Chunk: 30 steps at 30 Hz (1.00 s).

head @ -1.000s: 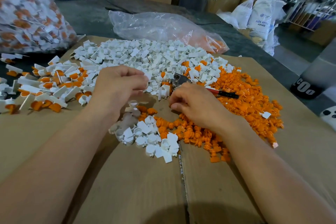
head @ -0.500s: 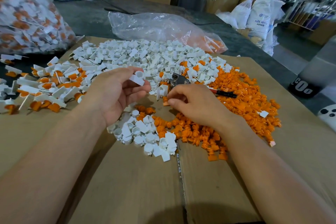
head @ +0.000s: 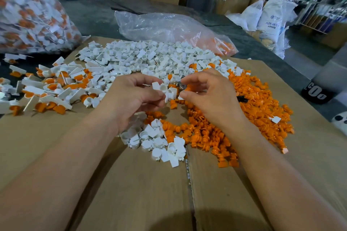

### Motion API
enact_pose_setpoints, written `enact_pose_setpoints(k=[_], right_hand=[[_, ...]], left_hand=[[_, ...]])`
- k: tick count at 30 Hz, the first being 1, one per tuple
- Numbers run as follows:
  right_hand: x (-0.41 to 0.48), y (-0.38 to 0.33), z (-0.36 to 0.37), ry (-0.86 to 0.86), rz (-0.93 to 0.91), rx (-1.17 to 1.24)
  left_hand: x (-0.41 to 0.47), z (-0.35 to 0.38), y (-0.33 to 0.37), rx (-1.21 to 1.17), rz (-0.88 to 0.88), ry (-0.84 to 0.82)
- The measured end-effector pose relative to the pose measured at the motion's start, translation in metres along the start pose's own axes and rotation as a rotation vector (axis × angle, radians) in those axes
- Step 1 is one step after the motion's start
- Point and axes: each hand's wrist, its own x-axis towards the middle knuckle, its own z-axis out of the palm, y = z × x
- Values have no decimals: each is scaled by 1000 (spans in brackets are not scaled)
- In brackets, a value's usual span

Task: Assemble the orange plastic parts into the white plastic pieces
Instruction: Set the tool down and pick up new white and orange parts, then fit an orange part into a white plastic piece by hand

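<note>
My left hand (head: 135, 99) pinches one white plastic piece (head: 159, 87) between thumb and fingers, its round socket facing right. Close beside it, my right hand (head: 208, 97) has its fingers curled, and thumb and forefinger pinch a small orange part (head: 188, 88) that is mostly hidden. The two hands almost meet above the cardboard (head: 131, 193). Behind them lies a big heap of white pieces (head: 150, 58), a heap of orange parts (head: 259, 103) spreads to the right, and a small white cluster (head: 159, 144) sits under my wrists.
Joined white-and-orange pieces (head: 52, 88) lie at the left. A large bag of them (head: 28, 15) stands at the far left and a clear plastic bag (head: 169, 26) behind the heap. A black tool handle (head: 242, 98) pokes out of the orange parts.
My left hand lifted a white piece and turned it toward the right. My right hand rose from the orange heap and moved in to meet it.
</note>
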Motion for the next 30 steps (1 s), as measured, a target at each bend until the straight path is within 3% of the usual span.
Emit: enact_pose_setpoints(k=[9, 17, 30], right_hand=[[-3, -5, 7, -13, -73, -28], [-6, -6, 12, 48, -75, 92], [-7, -8, 14, 17, -169, 37]], left_hand=[[-1, 7, -4, 68, 19, -24], [-1, 9, -7, 197, 148, 35], [-2, 7, -9, 348, 311, 24]])
